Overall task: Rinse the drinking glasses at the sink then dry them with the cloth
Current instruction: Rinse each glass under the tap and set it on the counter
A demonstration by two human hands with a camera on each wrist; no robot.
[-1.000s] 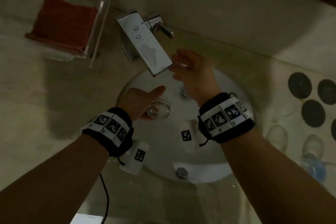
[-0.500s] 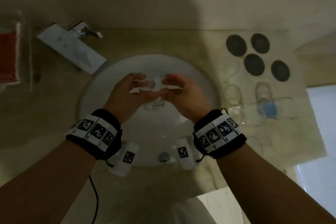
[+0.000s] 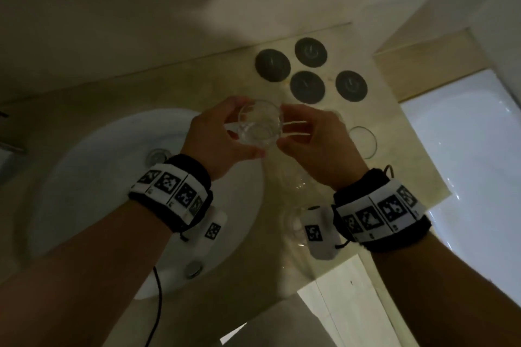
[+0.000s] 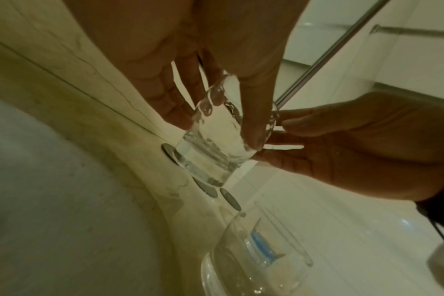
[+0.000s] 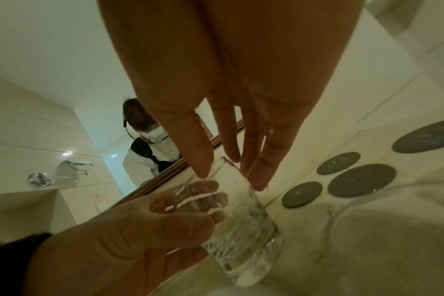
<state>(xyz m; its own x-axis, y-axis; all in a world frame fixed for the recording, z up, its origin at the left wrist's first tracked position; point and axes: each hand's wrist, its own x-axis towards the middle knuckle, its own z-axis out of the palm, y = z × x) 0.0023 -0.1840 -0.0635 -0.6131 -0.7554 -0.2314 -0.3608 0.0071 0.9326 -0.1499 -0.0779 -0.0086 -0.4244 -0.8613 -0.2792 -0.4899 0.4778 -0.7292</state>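
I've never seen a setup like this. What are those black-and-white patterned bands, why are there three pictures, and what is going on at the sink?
No machine here: a person works with bare hands. The patterned bands are wrist straps, each carrying a small camera. The wide picture comes from a camera on the head, looking down; the other two look along each hand from the wrists. The left hand grips a clear drinking glass with some water in it, and the right hand touches it with straight fingers. They are above the counter, just right of the white sink. Four dark round coasters and more empty glasses sit on the counter.
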